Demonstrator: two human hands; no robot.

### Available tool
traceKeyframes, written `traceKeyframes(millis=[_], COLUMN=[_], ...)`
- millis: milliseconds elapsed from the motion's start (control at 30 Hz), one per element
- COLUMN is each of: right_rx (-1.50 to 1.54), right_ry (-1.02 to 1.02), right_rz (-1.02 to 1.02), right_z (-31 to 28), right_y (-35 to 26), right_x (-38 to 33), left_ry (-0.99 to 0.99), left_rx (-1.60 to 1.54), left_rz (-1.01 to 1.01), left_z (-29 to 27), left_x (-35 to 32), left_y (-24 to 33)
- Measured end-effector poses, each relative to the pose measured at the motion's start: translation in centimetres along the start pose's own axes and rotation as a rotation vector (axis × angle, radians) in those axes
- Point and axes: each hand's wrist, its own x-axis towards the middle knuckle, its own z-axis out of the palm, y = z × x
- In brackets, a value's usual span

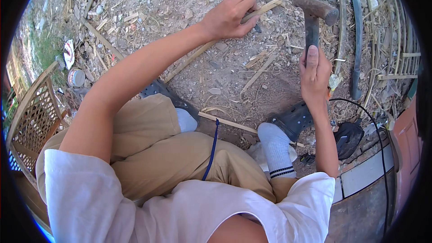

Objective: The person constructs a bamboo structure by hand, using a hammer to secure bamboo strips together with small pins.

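**Strip in one hand, metal hammer in the other over stony ground**

A small, round, whitish tub (76,78) lies at the left on the littered brown soil (225,78); its contents cannot be made out. Near it, a brown open-lattice woven panel (38,117) is edged by a smooth, curved frame.

The left grip (231,15) is clamped on a slim, pale tan, fibrous wooden strip (265,10), its fingers curled around it. The strip's free end points toward the hammer's head, just beside it. The right grip (316,74) is closed round the straight handle of a dull grey-brown metal hammer (315,9), thumb along the shaft; the head is thick, blunt and cylindrical, scuffed on its surface.

Another narrow, straight-edged pale wooden slat (229,121) lies between two dark, perforated clogs (294,120). At the right, a long, slightly curved blue-grey piece (357,40) lies among dry stalks.
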Motion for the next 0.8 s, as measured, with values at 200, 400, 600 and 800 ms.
traceKeyframes(millis=[200,400,600,800], right_rx=[-0.081,0.042,-0.119,-0.07], right_ry=[0.025,0.134,0.01,0.134], right_rz=[0.046,-0.121,0.061,-0.143], right_z=[3.6,4.4,5.2,4.8], right_y=[2.3,3.0,0.7,1.7], right_x=[-1.1,-2.1,0.1,-1.3], left_ry=[0.022,0.036,-0.023,0.006], left_rx=[-0.004,-0.008,-0.013,-0.01], left_rz=[0.011,0.001,-0.007,-0.02], left_z=[0.4,0.1,-0.1,0.3], left_x=[0.3,-0.1,0.0,-0.1], left_y=[0.1,0.0,0.2,0.1])
